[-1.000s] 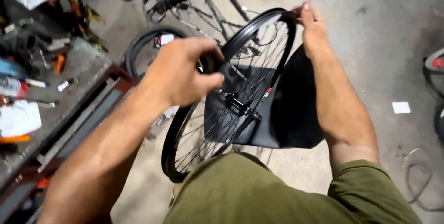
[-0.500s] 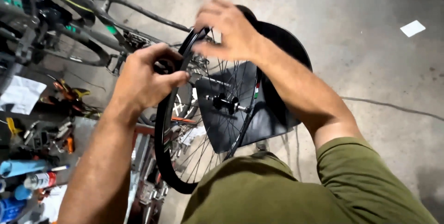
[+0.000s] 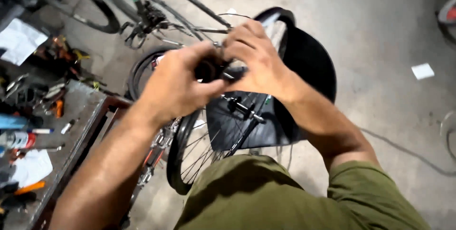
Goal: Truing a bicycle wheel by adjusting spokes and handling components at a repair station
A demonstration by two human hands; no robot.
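A black spoked bicycle wheel [image 3: 183, 163] stands upright against my knees, its hub and axle [image 3: 242, 109] facing me. My left hand [image 3: 178, 85] is closed around a small dark round part [image 3: 208, 70] held above the hub. My right hand [image 3: 256, 59] meets it from the right, its fingers pinching the same part. A black seat [image 3: 311, 63] stands just behind the wheel. My legs in olive trousers [image 3: 266, 196] fill the bottom of the view.
A metal workbench [image 3: 71, 130] on the left carries pens, tools, cans and paper. A dark bicycle frame [image 3: 142, 9] and a loose tyre [image 3: 142, 66] lie on the concrete floor behind. A white scrap [image 3: 422, 71] and a cable [image 3: 408, 151] lie to the right.
My right hand has left the wheel's top rim and come down to join my left hand above the hub. The view has swung about.
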